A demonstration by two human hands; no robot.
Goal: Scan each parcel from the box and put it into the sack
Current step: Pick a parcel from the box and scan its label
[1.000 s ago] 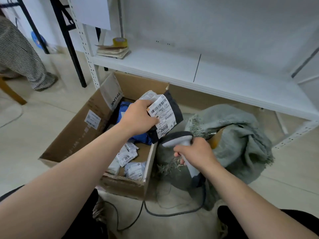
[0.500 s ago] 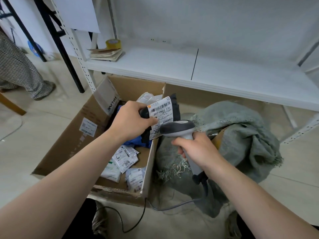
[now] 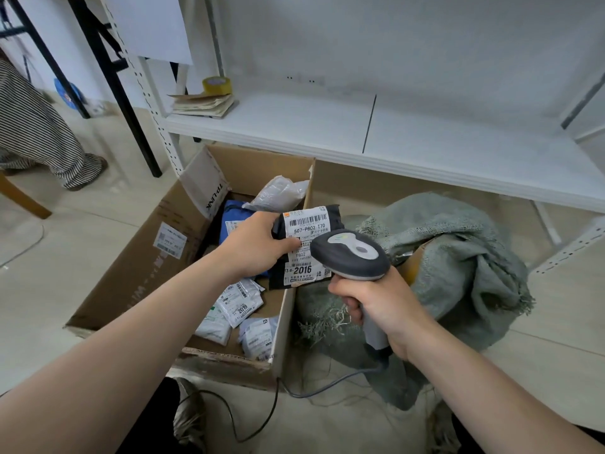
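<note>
My left hand (image 3: 258, 245) grips a black parcel (image 3: 307, 244) by its left side, holding it over the right edge of the cardboard box (image 3: 144, 263) with its white label facing up. A grey barcode scanner (image 3: 350, 253) is in my right hand (image 3: 376, 303), fingers wrapped round the handle, its head just over the label's right side. The grey-green woven sack (image 3: 465, 253) slumps to the right of the box, its mouth partly hidden by folds. Inside the box lie several white labelled parcels (image 3: 240, 304), a blue one (image 3: 234, 221) and a clear-wrapped one (image 3: 278, 193).
A white metal shelf (image 3: 360, 139) runs above the box and sack, carrying a roll of tape (image 3: 216, 85) and a stack of papers (image 3: 204, 104). The scanner cable (image 3: 248, 417) trails over the floor by my knees. A person in striped clothes (image 3: 36, 126) sits at the far left.
The scanner has risen and closed in on the label, now overlapping its right side. My left hand has tilted the parcel so the label faces up more squarely.
</note>
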